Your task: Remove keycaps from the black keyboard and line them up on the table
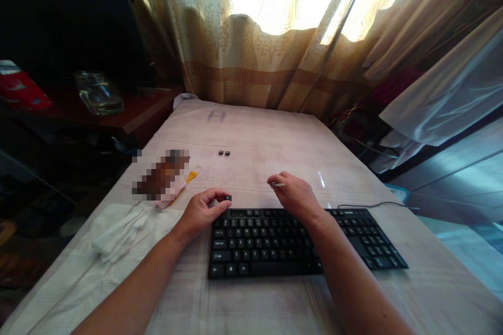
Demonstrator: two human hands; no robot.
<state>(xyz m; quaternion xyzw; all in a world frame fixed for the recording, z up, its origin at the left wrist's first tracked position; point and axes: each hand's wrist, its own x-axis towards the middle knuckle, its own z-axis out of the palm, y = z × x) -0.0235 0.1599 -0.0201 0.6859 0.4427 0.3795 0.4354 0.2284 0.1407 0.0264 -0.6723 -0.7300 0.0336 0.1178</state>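
A black keyboard lies on the cloth-covered table in front of me. At its upper left corner my left hand pinches a small black keycap between thumb and fingers. Dark gaps show in the top row of keys near that hand. My right hand is closed around a thin, light-coloured tool, most of it hidden in the fingers. That hand is above the keyboard's back edge, and its forearm crosses over the keys. Two loose black keycaps lie farther back on the cloth.
Left of the keyboard are a brush with a yellow band, a blurred-out brown item and crumpled white tissue. A cable runs off to the right. A glass jar stands on the side desk; curtains hang behind.
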